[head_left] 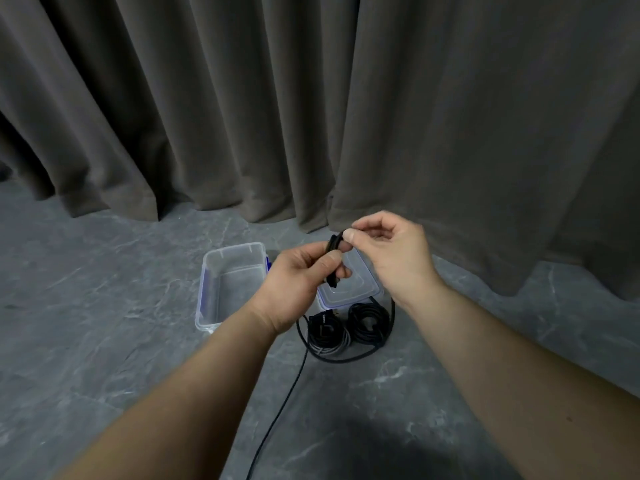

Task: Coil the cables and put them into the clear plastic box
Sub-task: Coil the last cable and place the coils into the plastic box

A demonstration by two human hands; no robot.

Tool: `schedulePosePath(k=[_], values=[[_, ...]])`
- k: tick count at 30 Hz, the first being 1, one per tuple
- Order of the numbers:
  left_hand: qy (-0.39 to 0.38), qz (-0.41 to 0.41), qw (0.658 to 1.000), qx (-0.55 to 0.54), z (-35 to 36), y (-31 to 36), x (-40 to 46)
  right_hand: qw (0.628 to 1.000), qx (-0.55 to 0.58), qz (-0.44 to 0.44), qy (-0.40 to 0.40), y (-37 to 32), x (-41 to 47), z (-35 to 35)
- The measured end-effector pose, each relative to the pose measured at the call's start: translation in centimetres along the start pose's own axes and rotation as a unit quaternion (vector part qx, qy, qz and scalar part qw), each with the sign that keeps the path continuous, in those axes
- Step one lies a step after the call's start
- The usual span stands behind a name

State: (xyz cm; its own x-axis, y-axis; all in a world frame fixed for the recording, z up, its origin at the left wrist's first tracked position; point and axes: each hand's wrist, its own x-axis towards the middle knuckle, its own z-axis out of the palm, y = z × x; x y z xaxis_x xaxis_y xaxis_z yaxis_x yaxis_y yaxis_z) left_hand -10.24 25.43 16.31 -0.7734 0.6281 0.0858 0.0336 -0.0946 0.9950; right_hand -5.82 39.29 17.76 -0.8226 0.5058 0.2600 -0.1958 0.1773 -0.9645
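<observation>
A grey stone floor [104, 341] met dark curtains [311, 98]. Two coiled cables [346, 327] lay nearest. At their 12 o'clock, the left hand [298, 275] gripped a black cable [333, 261] whose top the right hand [388, 251] pinched. The clear box [207, 299] sat at 9 o'clock.

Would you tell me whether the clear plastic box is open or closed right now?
Open: the clear plastic box shows its bare inside, and its lid lies flat on the floor beside it.

Person, head view: left hand [304, 271] and right hand [388, 251] showing bare, no rings, watch or gloves; both forearms showing uncovered to the frame edge, no sleeve appearing anywhere.
</observation>
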Motion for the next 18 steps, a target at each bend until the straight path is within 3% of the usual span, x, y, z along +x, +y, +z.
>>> schedulePosePath(k=[6, 9, 11, 14, 16, 18], values=[[-0.023, -0.018, 0.984, -0.175, 0.2, 1.5, 0.0, 0.999, -0.015, 0.048, -0.015, 2.1, -0.2, 0.5], [0.018, -0.030, 0.959, -0.281, 0.2, 2.3, 0.3, 0.993, -0.106, 0.025, -0.053, 2.9, -0.8, 0.8], [0.065, -0.033, 0.933, -0.351, -0.6, 2.6, 0.7, 0.961, -0.238, -0.018, -0.136, 3.1, -1.4, 0.9], [0.143, -0.009, 0.905, -0.401, -2.3, 3.0, 1.5, 0.880, -0.384, -0.025, -0.279, 2.9, -2.1, 1.0], [0.189, 0.004, 0.901, -0.390, -3.0, 2.7, 1.8, 0.853, -0.404, -0.032, -0.329, 2.2, -2.4, 1.4], [0.221, 0.009, 0.900, -0.375, -3.3, 2.3, 1.8, 0.851, -0.399, -0.043, -0.340, 1.2, -2.5, 1.8]])
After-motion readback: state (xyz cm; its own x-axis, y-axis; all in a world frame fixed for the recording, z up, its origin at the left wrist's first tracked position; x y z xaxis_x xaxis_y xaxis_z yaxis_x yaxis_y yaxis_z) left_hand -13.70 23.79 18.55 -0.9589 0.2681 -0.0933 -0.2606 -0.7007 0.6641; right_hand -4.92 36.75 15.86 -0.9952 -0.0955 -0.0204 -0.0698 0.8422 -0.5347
